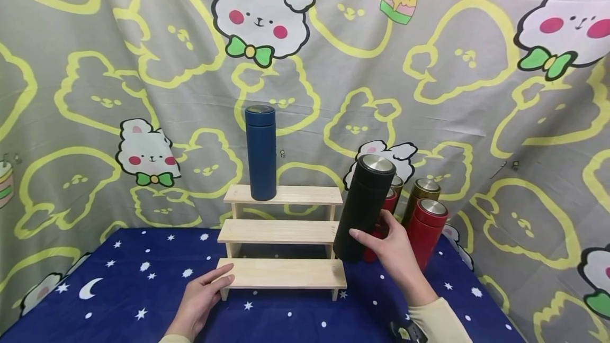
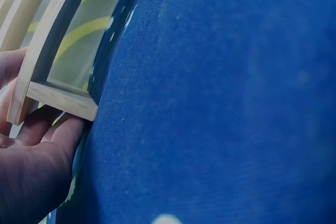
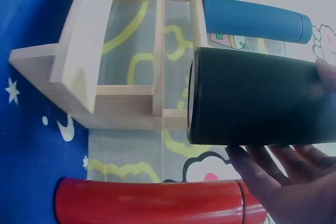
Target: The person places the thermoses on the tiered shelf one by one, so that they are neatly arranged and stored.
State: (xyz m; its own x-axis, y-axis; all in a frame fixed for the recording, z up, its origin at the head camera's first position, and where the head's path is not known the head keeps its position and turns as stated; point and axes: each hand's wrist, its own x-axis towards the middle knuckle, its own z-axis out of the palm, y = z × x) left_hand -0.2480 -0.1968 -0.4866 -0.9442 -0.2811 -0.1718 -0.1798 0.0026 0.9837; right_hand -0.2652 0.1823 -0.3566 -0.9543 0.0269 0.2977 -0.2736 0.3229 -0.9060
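My right hand [image 1: 393, 247] grips a black thermos [image 1: 364, 208] round its lower body, thumb in front. The thermos is tilted slightly and held up beside the right end of a three-step wooden display rack [image 1: 281, 274]. In the right wrist view the thermos [image 3: 257, 98] lies across the fingers, its base towards the rack. My left hand [image 1: 200, 298] holds the left end of the rack's lowest step; in the left wrist view its fingers [image 2: 65, 132] curl against the end leg. A blue thermos [image 1: 261, 155] stands upright on the top step, left of its middle.
Behind and right of my right hand stand a red thermos [image 1: 429, 229], a gold-brown thermos [image 1: 421, 197] and others partly hidden. A dark blue cloth [image 1: 157, 263] with stars and moons covers the table. A grey patterned curtain [image 1: 305, 83] hangs close behind the rack.
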